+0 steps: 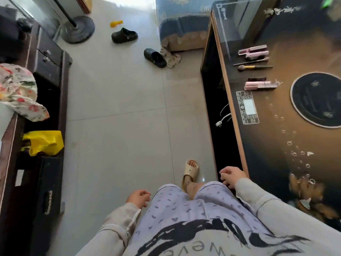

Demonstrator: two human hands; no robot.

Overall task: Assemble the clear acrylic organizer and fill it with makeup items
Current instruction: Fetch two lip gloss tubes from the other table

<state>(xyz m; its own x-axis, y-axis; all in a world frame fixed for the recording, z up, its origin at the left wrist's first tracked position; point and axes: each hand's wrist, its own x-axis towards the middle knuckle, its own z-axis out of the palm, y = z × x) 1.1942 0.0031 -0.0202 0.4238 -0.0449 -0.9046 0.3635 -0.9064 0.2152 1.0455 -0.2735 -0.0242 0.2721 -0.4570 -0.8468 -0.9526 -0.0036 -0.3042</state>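
On the table (276,141) to my right: makeup tubes (253,51), two brushes (252,64), more tubes (260,85), all loose. No acrylic organizer in view; assembly apparently not begun. Left hand (138,197) and right hand (232,177) loosely curled, holding nothing.

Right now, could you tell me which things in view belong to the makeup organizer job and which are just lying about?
Belong to the job:
pink makeup tubes
makeup brushes
pink tubes nearer the person

Just lying about:
dark clogs
yellow toy
yellow bag
floral cloth
white plug

No organizer is visible.
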